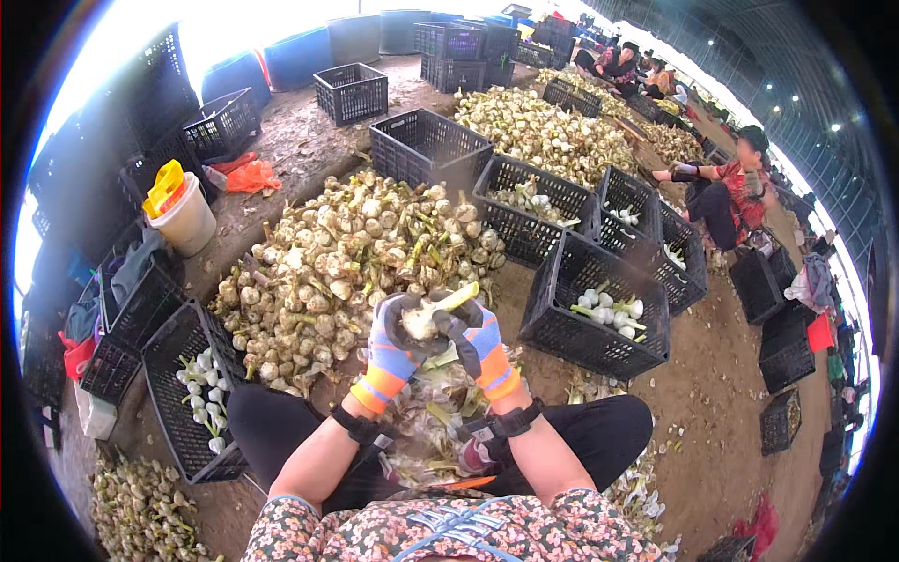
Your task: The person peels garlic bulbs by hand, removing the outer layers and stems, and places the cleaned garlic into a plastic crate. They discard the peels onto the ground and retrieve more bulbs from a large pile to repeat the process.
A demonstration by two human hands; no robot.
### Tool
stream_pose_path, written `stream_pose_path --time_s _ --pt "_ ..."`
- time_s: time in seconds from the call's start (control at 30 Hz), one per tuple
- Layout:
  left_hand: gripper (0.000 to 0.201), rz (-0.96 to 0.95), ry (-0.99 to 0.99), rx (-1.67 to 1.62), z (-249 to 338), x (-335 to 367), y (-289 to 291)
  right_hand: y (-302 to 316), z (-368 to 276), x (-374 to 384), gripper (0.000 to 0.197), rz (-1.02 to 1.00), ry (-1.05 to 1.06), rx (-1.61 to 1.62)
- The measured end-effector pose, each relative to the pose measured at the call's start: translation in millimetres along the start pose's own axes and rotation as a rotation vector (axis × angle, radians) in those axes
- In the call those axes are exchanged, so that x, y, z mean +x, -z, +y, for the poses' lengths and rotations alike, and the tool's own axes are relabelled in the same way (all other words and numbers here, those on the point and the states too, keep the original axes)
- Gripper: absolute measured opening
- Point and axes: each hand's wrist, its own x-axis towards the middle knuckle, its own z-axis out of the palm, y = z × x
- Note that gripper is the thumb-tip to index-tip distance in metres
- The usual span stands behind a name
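Note:
Both my hands wear orange, blue and grey work gloves and meet above my crossed legs. A garlic bulb (420,323) with a pale green stem stub rests in my left hand (391,342), whose fingers curl round it. My right hand (476,339) closes in from the other side, its fingers bent against the bulb and stem; whether it holds a small tool is hidden. Just beyond lies a big heap of untrimmed garlic (328,253) with brown skins and stalks. Below my hands, peeled skins and stem scraps (435,398) cover the ground between my legs.
At right, a black crate (590,351) holds several clean white bulbs; another crate (187,412) with white bulbs stands by my left knee. More black crates (431,140) are ahead. A white bucket (185,225) stands left. Another person (730,192) sits at far right beside more garlic.

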Motion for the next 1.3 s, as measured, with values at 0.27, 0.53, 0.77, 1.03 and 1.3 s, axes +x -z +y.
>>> stream_pose_path --time_s 0.27,0.53,0.77,1.03,1.3 --pt "0.055 -0.087 0.374 -0.447 30 4 6 44 12 7 0.035 -0.127 0.058 -0.218" --pt "0.059 -0.075 0.128 0.117 -34 -7 30 30 30 4 0.026 -0.010 0.138 -0.537" --pt "0.070 -0.414 0.321 -0.269 32 4 24 61 57 25 0.013 0.240 -0.146 -0.099" --pt "0.076 -0.445 0.399 -0.243 36 4 39 107 67 26 0.035 0.320 0.024 -1.460" --pt "0.087 -0.413 0.065 0.324 12 -2 45 -6 -17 9 0.028 -0.325 0.095 -1.122"
